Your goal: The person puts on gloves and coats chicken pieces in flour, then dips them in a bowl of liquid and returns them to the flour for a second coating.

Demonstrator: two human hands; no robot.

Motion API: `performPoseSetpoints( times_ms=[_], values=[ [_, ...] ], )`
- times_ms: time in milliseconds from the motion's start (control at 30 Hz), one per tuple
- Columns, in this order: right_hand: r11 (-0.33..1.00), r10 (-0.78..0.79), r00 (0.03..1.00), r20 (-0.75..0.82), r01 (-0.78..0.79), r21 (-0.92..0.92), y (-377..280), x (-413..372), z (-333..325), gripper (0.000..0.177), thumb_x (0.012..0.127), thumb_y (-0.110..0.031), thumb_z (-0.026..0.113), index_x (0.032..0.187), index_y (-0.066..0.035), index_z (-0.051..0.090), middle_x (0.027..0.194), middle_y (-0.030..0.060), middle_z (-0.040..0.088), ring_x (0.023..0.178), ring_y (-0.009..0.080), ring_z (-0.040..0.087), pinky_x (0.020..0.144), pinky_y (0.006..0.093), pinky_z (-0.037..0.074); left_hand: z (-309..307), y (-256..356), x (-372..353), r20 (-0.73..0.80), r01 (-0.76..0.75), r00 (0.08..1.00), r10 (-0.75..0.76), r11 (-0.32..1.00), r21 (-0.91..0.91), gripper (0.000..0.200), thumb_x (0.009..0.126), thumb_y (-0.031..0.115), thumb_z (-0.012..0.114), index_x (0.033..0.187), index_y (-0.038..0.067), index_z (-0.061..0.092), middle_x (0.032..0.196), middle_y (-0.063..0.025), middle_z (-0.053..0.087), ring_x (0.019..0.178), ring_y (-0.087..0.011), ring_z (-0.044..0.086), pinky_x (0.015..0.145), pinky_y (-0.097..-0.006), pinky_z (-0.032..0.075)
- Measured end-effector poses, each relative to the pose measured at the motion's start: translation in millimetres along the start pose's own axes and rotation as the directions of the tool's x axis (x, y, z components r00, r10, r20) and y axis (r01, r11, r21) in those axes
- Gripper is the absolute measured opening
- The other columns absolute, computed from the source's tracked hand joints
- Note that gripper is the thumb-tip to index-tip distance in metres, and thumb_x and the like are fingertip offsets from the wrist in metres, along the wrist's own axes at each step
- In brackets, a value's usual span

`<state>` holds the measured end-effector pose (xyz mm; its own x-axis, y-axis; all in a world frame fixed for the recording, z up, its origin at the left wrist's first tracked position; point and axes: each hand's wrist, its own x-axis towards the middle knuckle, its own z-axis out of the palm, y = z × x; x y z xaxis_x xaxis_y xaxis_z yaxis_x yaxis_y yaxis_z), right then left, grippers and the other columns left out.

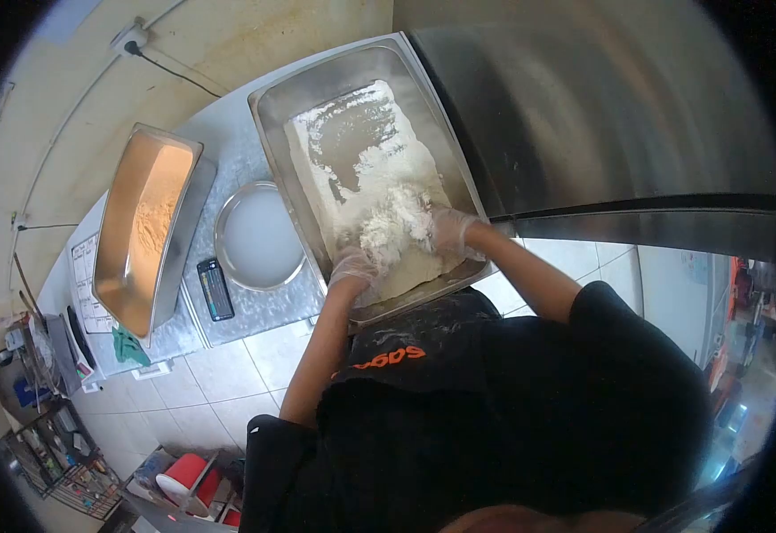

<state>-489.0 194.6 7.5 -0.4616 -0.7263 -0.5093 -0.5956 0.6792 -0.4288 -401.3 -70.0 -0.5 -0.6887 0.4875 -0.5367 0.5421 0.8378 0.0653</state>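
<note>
A large, deep steel pan [271, 124] holds white flour [397, 169], heaped in the near half and thin toward the far end, where bare metal shows. My left hand [352, 265], in a clear plastic glove, is at the heap's near left side. At the heap's right side is my right hand [452, 233], gloved the same way and touching the flour. Flour and glove hide the fingers of both hands, so I cannot see how far they are closed.
Left of the pan stand a round steel sieve or bowl [259, 235], a dark phone-like device [216, 290] and a deep steel pan [194, 151] with orange powder. A green cloth [128, 346] lies at the table edge. A steel cabinet [601, 107] borders the right.
</note>
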Motion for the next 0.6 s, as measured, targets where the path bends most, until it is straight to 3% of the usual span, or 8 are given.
performPoseSetpoints(
  times_ms=[33,133,200,333,400,433,500,600],
  values=[
    [0.896,0.378,0.924,-0.058,-0.35,0.272,-22,-10,2,0.038,0.08,-0.022,0.064,0.107,0.004,0.069,0.105,0.025,0.069,0.097,0.0365,0.066,0.089,0.0432,0.053,4,12,-3,-0.086,0.0,0.996,-0.018,0.98,-0.198,0.042,0.082,0.036,0.065,0.114,0.008,0.071,0.112,-0.0181,0.07,0.107,-0.0287,0.066,0.088,-0.0432,0.051],
    [0.925,0.372,0.756,-0.538,-0.35,0.148,-40,11,71,0.04,0.082,-0.02,0.062,0.112,0.006,0.066,0.111,0.0274,0.067,0.103,0.0368,0.065,0.092,0.0406,0.053,24,23,14,-0.059,0.051,0.994,-0.097,0.846,-0.531,0.038,0.084,0.034,0.064,0.107,0.006,0.073,0.109,-0.0167,0.071,0.107,-0.0283,0.065,0.089,-0.0423,0.051],
    [0.933,0.193,0.937,0.292,-0.268,0.242,-31,38,48,0.044,0.083,-0.02,0.062,0.114,0.01,0.063,0.114,0.0299,0.065,0.105,0.0385,0.065,0.092,0.0408,0.053,34,17,19,-0.006,0.032,0.999,-0.046,0.769,-0.638,0.036,0.086,0.033,0.062,0.107,0.005,0.072,0.11,-0.0166,0.07,0.109,-0.0283,0.064,0.091,-0.0422,0.049],
    [0.992,0.116,0.952,0.284,-0.1,-0.071,-37,2,-8,0.037,0.081,-0.022,0.063,0.103,0.006,0.069,0.105,0.0285,0.068,0.098,0.0393,0.068,0.088,0.0442,0.053,-21,8,-16,0.152,0.208,0.977,-0.146,0.557,-0.804,0.032,0.091,0.029,0.059,0.106,0.004,0.072,0.111,-0.0164,0.07,0.114,-0.0284,0.062,0.095,-0.0421,0.047],
    [0.963,0.069,0.951,0.301,0.015,-0.268,-40,-19,-21,0.033,0.079,-0.023,0.064,0.096,0.004,0.073,0.099,0.0277,0.07,0.094,0.0399,0.069,0.085,0.0464,0.053,-10,15,-17,0.24,0.294,0.956,-0.17,0.555,-0.778,0.031,0.092,0.028,0.059,0.105,0.004,0.072,0.111,-0.0164,0.07,0.115,-0.0285,0.061,0.097,-0.0421,0.046],
    [0.962,0.067,0.952,0.299,0.017,-0.271,-35,-14,0,0.033,0.079,-0.023,0.064,0.096,0.004,0.073,0.099,0.0277,0.07,0.094,0.0399,0.069,0.085,0.0464,0.053,31,20,-8,0.078,0.184,0.982,-0.173,0.758,-0.626,0.031,0.085,0.031,0.062,0.097,0.005,0.074,0.103,-0.0182,0.071,0.104,-0.0291,0.065,0.088,-0.0423,0.049],
    [0.958,0.259,0.962,0.089,-0.268,0.106,-24,3,67,0.033,0.077,-0.022,0.066,0.096,0.004,0.073,0.098,0.0286,0.07,0.093,0.039,0.069,0.084,0.0463,0.053,49,25,5,-0.083,0.089,0.987,-0.135,0.907,-0.411,0.031,0.079,0.033,0.066,0.089,0.005,0.076,0.095,-0.02,0.071,0.093,-0.0298,0.07,0.08,-0.0424,0.053],
    [0.827,0.363,0.915,0.174,-0.403,0.392,-68,-15,7,0.039,0.079,-0.025,0.063,0.106,0.004,0.07,0.105,0.0281,0.069,0.099,0.0383,0.068,0.086,0.0443,0.053,26,27,11,0.13,0.043,0.992,0.008,0.924,-0.38,0.034,0.081,0.036,0.065,0.091,0.005,0.075,0.095,-0.021,0.071,0.091,-0.0304,0.07,0.077,-0.0429,0.053]
  ],
)
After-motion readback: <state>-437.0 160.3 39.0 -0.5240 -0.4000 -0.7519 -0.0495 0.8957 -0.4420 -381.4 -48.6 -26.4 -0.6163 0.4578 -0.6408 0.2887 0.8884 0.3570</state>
